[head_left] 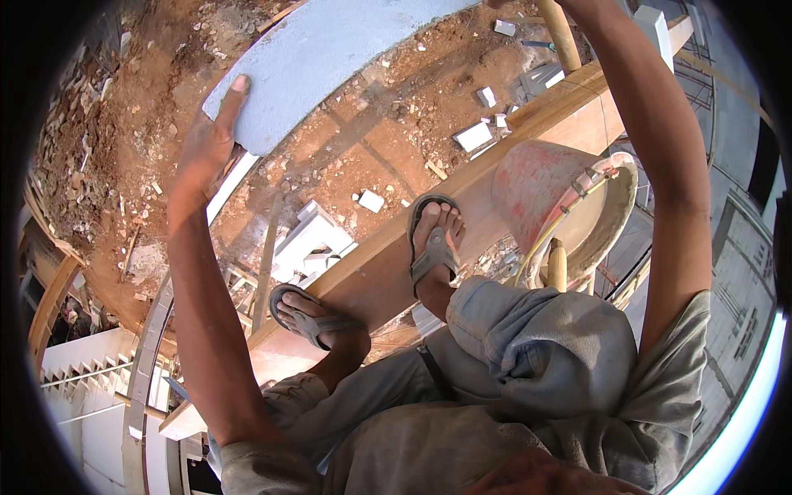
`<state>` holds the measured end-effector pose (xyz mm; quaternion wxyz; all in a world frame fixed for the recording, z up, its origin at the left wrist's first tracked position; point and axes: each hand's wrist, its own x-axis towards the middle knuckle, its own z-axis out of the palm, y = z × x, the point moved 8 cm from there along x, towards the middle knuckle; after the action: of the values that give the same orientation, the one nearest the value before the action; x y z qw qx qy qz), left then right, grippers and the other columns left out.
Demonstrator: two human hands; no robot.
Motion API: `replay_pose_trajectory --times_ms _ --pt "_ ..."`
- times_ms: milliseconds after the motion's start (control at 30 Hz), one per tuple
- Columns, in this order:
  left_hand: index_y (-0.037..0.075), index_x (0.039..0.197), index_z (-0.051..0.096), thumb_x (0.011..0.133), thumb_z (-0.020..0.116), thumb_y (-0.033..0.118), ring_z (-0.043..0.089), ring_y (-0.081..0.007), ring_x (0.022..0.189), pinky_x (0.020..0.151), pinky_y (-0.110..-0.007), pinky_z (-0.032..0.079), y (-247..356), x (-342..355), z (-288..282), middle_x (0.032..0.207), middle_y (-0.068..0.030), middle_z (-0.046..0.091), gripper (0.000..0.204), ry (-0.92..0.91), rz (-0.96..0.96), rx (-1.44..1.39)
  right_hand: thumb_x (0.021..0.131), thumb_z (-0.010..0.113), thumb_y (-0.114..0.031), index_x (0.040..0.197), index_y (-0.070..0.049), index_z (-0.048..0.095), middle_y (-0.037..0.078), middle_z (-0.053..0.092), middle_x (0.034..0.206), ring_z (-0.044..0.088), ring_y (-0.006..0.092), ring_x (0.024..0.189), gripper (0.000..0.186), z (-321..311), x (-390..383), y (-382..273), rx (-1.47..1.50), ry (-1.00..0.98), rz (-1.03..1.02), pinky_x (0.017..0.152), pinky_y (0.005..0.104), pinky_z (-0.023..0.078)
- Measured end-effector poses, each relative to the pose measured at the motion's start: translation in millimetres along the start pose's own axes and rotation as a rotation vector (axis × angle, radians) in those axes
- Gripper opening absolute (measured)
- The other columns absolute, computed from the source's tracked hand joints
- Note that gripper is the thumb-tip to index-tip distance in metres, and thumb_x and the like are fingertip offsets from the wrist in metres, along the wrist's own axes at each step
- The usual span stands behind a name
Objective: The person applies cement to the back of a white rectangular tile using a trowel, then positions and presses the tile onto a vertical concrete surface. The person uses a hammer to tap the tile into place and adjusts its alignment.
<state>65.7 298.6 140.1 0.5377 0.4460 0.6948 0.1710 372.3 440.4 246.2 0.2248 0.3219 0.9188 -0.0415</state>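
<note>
A large pale blue-grey block [330, 54], smooth-faced like aerated concrete, spans the top of the view and runs out past the upper edge. My left hand [206, 153] grips its left end, thumb on the face and fingers mostly hidden behind. My right hand [582, 5] is stretched far forward at the upper edge, largely cut off; whether it touches the block's other end cannot be seen. Below my right forearm sits a mortar-crusted reddish bucket [536, 190], tilted, with a wooden tool handle [558, 266] sticking out of it.
My sandalled feet rest on a wooden plank [363, 293] running diagonally, high above reddish rubble ground [363, 140]. A round wooden pole [559, 37] stands beyond it at the right. Broken white block pieces [473, 137] lie below. Rebar and white walls [99, 355] are lower left.
</note>
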Motion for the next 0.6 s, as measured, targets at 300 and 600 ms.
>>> replay_pose_trajectory --times_ms 300,600 --pt "-0.015 0.116 0.054 0.070 0.060 0.083 0.060 -0.0265 0.082 0.072 -0.040 0.050 -15 17 -9 0.091 -0.0204 0.059 0.108 0.046 0.028 0.039 0.057 0.083 -0.025 0.144 -0.002 0.034 0.021 0.049 0.138 0.047 0.0362 0.129 0.102 -1 2 0 0.043 0.018 -0.024 0.111 0.0452 0.036" --pt "-0.014 0.098 0.060 0.071 0.058 0.085 0.054 -0.0216 0.069 0.064 -0.040 0.046 -7 9 -4 0.071 -0.0117 0.052 0.103 0.046 0.025 0.022 0.060 0.083 -0.024 0.147 -0.002 0.031 0.021 0.044 0.145 0.041 0.0349 0.136 0.104 10 4 7 -0.023 0.008 -0.030 0.116 0.0462 0.031"
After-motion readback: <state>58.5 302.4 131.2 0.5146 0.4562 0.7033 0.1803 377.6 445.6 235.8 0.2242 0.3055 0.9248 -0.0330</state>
